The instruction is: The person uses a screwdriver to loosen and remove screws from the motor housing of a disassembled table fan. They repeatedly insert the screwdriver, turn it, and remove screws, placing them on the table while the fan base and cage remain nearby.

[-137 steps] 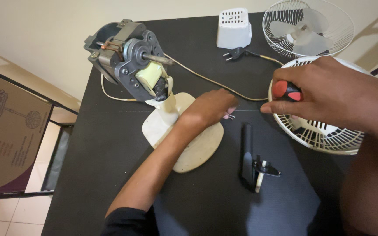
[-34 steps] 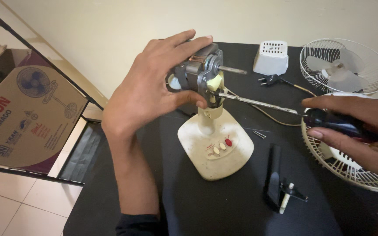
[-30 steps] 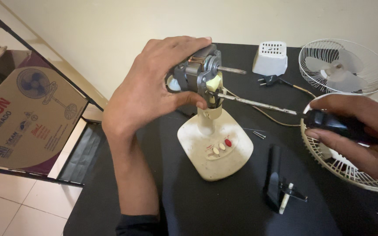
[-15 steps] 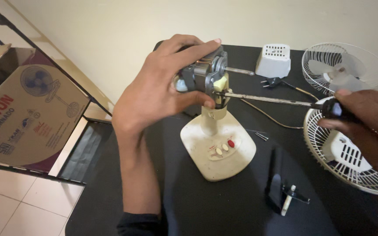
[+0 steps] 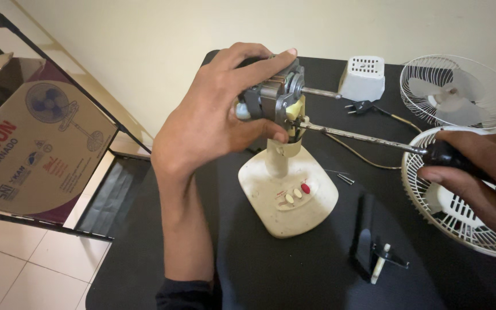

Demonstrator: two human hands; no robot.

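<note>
The left hand [image 5: 213,115] closes around the fan motor [image 5: 274,97] above the cream base [image 5: 288,198] at the table's [image 5: 294,287] centre, while the right hand [image 5: 477,183] grips the screwdriver [image 5: 363,136] whose tip meets the motor.

My left hand [image 5: 213,123] grips a bare metal motor [image 5: 274,97] (dull grey, some copper). The base [image 5: 288,198] beneath is smooth cream plastic; the table [image 5: 294,270] is matt black.
</note>
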